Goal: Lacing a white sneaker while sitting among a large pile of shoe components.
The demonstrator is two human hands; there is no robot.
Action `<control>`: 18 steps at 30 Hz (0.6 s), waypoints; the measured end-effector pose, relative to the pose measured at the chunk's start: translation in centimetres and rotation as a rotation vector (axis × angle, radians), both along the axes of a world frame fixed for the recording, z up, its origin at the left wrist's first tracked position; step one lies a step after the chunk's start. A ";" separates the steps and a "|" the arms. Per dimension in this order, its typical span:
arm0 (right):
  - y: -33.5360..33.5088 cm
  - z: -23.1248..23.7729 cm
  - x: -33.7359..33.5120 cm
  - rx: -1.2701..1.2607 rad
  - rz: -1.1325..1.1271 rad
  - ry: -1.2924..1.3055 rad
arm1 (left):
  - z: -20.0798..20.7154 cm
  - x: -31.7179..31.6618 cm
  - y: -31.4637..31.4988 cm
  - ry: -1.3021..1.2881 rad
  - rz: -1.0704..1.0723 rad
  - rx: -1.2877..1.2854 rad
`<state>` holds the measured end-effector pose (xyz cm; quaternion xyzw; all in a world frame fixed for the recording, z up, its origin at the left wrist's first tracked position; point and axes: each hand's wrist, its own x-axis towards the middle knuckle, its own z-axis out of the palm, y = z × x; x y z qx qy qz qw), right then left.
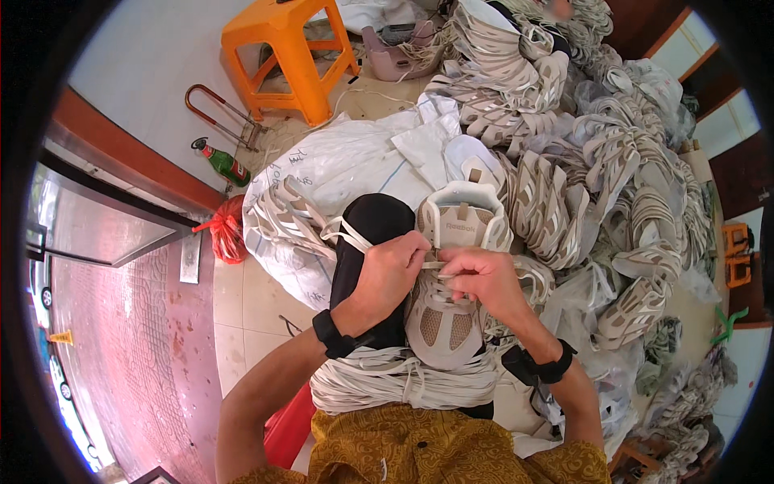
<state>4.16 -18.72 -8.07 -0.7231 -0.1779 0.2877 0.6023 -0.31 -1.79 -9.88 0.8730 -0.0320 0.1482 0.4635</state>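
Observation:
A beige and white sneaker upper (451, 323) lies toe toward me over my lap, its tongue and collar at the far end. White shoelace (442, 273) runs through its eyelets in the middle. From the left, my left hand (387, 276) is closed at the upper eyelets, its fingertips pinching the lace. My right hand (484, 278) faces it, with thumb and forefinger closed on the lace near the same eyelets. The fingers partly hide the lace ends. Under my left hand is a black-covered knee (377, 226). A thick bundle of white laces (403, 383) lies across my lap.
Heaps of strung sneaker uppers (556, 202) fill the right side. Ahead lies a white woven sack (339, 161) with more uppers at its edge. An orange stool (282, 48), a green bottle (224, 163) and a red plastic bag (228, 234) stand left, near a doorway.

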 end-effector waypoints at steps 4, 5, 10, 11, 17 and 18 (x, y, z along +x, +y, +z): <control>-0.1 0.3 -0.4 0.010 -0.011 0.004 | -0.7 0.0 0.3 -0.180 -0.079 0.265; -0.2 0.5 -0.6 0.009 -0.005 -0.023 | -0.6 -0.3 0.1 -0.173 -0.084 0.308; 0.1 0.0 -0.8 0.047 -0.022 0.061 | -0.9 0.0 -0.4 -0.185 -0.087 0.348; 0.0 0.0 -0.9 0.043 -0.017 0.016 | -0.8 0.3 -0.2 -0.201 -0.126 0.435; -1.1 -0.1 -1.0 0.053 0.005 -0.009 | 1.5 0.8 -0.6 -0.244 -0.257 0.871; -1.6 0.4 -0.7 0.034 0.019 0.116 | 1.9 1.1 -0.4 -0.226 -0.305 1.021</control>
